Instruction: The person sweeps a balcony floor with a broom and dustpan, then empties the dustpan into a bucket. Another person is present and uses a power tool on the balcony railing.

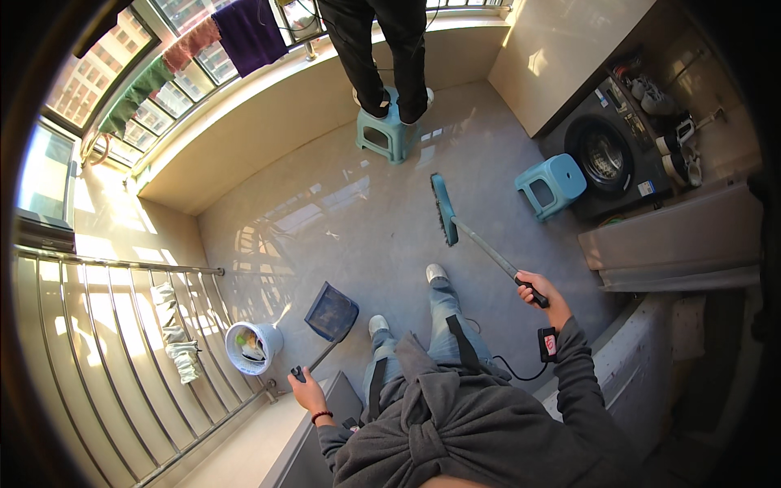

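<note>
My right hand [545,294] is wrapped round the black grip of a broom [486,248]. The broom's blue-green head with dark bristles points away from me, over the grey floor. At the lower left, my left hand [309,394] closes on the handle end of a long-handled dustpan [332,312]. Its dark blue pan is out beyond that hand, to the left of my feet. Broom head and dustpan are well apart. Whether the broom's bristles touch the floor I cannot tell.
A white bin [254,348] with rubbish stands beside the metal railing [122,264]. Ahead, a person in dark trousers [378,49] stands on a blue stool [382,134]. Another blue stool [561,180] stands by a dark washing machine [600,154]. Cloths [248,37] hang at the window.
</note>
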Demonstrator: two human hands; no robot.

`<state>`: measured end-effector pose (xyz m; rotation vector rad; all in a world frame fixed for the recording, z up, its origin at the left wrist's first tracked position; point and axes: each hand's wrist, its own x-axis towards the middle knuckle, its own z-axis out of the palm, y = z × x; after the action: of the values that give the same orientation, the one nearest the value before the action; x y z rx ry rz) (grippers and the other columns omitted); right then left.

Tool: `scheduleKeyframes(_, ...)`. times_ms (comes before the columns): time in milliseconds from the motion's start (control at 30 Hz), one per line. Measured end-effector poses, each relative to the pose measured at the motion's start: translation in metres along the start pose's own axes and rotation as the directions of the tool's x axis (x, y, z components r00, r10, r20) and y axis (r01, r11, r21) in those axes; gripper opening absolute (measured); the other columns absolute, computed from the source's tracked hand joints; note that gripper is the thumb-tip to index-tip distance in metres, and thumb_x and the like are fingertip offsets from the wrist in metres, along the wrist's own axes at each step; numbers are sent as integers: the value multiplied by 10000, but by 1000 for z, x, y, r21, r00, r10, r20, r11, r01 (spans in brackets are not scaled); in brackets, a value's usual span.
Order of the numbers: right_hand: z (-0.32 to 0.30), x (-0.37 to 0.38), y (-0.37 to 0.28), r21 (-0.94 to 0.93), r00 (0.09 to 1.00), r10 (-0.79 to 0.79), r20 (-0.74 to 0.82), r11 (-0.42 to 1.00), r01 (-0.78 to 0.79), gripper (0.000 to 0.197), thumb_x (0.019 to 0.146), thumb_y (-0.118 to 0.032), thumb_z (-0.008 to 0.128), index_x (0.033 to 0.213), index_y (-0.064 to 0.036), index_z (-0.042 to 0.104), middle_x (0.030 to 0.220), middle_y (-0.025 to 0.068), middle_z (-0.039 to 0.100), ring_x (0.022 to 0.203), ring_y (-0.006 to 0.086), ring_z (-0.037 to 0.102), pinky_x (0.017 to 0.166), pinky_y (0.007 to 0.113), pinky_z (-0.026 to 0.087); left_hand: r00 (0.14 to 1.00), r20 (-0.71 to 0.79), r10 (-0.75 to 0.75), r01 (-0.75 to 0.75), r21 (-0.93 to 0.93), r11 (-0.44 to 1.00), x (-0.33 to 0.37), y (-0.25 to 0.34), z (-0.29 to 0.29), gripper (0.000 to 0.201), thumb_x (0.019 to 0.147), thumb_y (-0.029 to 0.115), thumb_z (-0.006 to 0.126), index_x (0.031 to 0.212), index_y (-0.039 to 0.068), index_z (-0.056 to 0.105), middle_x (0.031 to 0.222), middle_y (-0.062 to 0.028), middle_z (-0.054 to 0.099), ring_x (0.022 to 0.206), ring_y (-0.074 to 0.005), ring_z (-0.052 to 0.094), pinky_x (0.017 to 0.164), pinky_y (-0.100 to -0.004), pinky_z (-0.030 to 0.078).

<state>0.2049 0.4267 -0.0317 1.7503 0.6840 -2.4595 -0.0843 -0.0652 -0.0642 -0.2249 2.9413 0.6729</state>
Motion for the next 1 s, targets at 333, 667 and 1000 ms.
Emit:
scheduleKeyframes(333,-6,-14,19,-984,836,-521,-171,127,-123,485,796,-191,589,1228,-28,438,740,141,592,581,236,578,510,338,470,1000,17,-5,6,-36,999,-8,-14,-5,310,831,304,561,916,18,475,805,-186,600,744,-368,574,630,-419,430)
scheduleKeyframes(667,-64,-32,-28,-682,816,-562,135,-650,-334,313,741,-79,590,1050,-75,537,795,104,618,758,265,622,631,363,497,996,85,21,-21,-5,1000,-7,-9,-4,318,835,313,555,927,18,479,818,-184,597,750,-363,573,636,-411,432)
scheduleKeyframes(1000,-57,-22,-18,-683,870,-484,93,-667,-298,136,815,-135,521,928,-146,595,773,82,621,753,266,624,625,373,491,991,131,35,-40,35,999,-5,7,2,313,836,313,553,932,25,476,821,-177,601,742,-353,579,631,-399,436)
